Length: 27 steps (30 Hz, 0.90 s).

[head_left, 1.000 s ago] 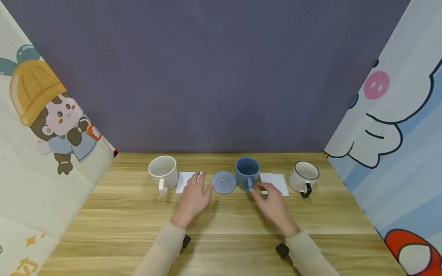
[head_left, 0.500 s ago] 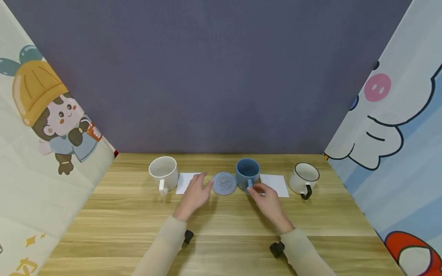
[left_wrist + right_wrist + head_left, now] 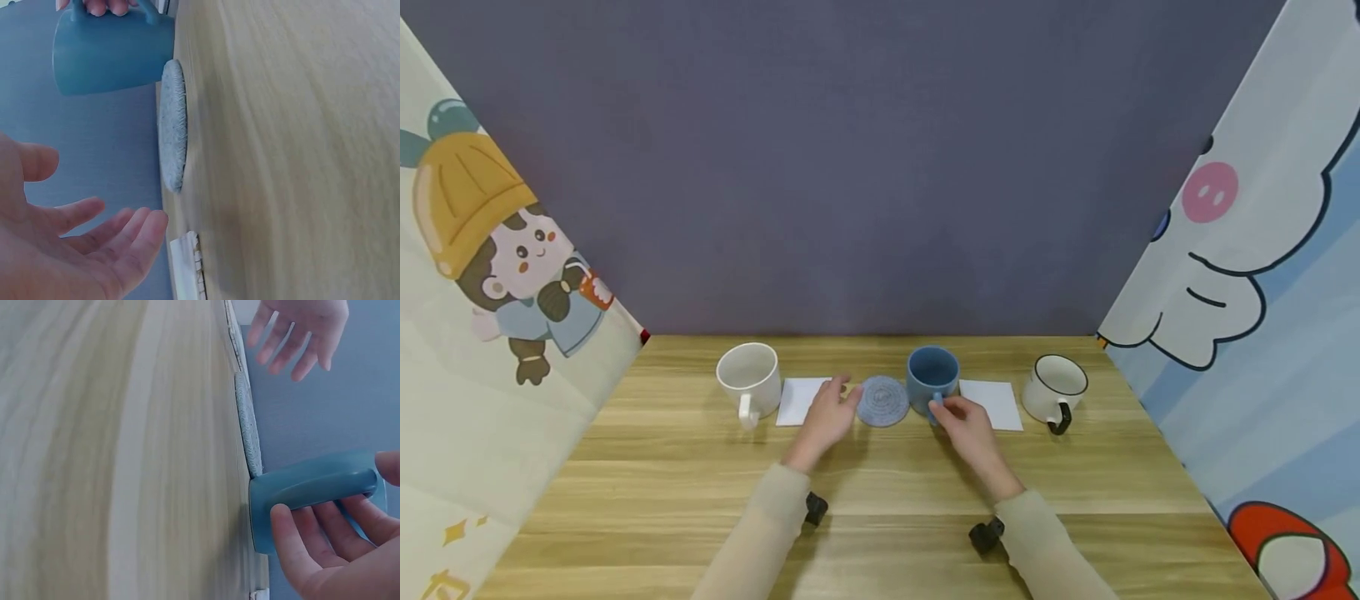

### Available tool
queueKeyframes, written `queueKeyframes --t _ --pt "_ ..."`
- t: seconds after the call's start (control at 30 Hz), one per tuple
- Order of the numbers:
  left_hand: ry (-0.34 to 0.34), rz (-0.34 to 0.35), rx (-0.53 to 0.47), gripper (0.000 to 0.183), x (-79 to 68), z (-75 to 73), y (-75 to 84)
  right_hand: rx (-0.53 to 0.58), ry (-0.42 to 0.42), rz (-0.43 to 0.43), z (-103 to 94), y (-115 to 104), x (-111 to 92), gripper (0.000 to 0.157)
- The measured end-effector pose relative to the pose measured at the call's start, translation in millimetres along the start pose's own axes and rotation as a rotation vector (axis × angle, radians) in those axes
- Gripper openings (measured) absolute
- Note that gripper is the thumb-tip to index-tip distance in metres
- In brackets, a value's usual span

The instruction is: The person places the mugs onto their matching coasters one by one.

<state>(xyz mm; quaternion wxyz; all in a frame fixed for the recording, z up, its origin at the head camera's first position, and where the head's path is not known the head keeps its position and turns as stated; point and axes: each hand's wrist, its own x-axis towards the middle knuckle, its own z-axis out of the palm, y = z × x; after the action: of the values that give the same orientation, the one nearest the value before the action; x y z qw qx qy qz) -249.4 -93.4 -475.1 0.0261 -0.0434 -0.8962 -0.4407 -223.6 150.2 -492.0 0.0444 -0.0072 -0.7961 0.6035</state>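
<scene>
**Blue mug [image 3: 927,385] held by the handle [image 3: 322,489], left hand [image 3: 829,418] spread near the coaster [image 3: 883,402]**

Head cam first: a yellow mark [image 3: 445,586] low on the left curtain [image 3: 460,442] is cut off by the frame, so whether it's lettering can't be told. The mug's handle is gripped by the right hand [image 3: 972,435], while the left is held over the right part of a white square [image 3: 793,403], fingers loose and apart. Both arms, covered by cream sleeves [image 3: 760,533], are angled in from the near edge of the wood-grain table [image 3: 887,542]. The mug's placed near the far edge, a bit right of centre, just right of the round coaster. Another square [image 3: 997,406] is set right of it, with a plain white mug [image 3: 756,390] toward the far left corner and a black-rimmed mug [image 3: 1043,403] toward the far right. It's all closed in by a dark backdrop [image 3: 880,167] and cartoon-printed side curtains.

Left wrist cam: the palm's shown with thumb and fingers fanned out, close to the coaster. Right fingertips are seen inside the handle loop.

Right wrist cam: the handle's wrapped by curled fingers, thumb at one end. Beyond it, the left hand's fingers are pointed downward in frame, gaps between them.
</scene>
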Motion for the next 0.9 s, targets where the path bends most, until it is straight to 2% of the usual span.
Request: queueKeyframes --t 0.3,0.6,0.7,0.9 --pt "-0.024 -0.003 -0.03 0.05 9.3 10.9 -7.2 0.126 0.027 0.055 3.2 4 5 0.026" --pt "-0.023 0.026 0.084 0.05 17.0 16.2 -7.9 0.299 -0.004 0.093 5.7 6 8 0.026" --pt "-0.022 0.025 0.086 0.048 19.9 17.8 -8.2 0.328 -0.01 0.101 5.6 6 8 0.027" --pt "-0.022 -0.031 0.045 0.049 26.2 21.8 -9.7 0.325 -0.023 0.105 4.9 4 7 0.03"
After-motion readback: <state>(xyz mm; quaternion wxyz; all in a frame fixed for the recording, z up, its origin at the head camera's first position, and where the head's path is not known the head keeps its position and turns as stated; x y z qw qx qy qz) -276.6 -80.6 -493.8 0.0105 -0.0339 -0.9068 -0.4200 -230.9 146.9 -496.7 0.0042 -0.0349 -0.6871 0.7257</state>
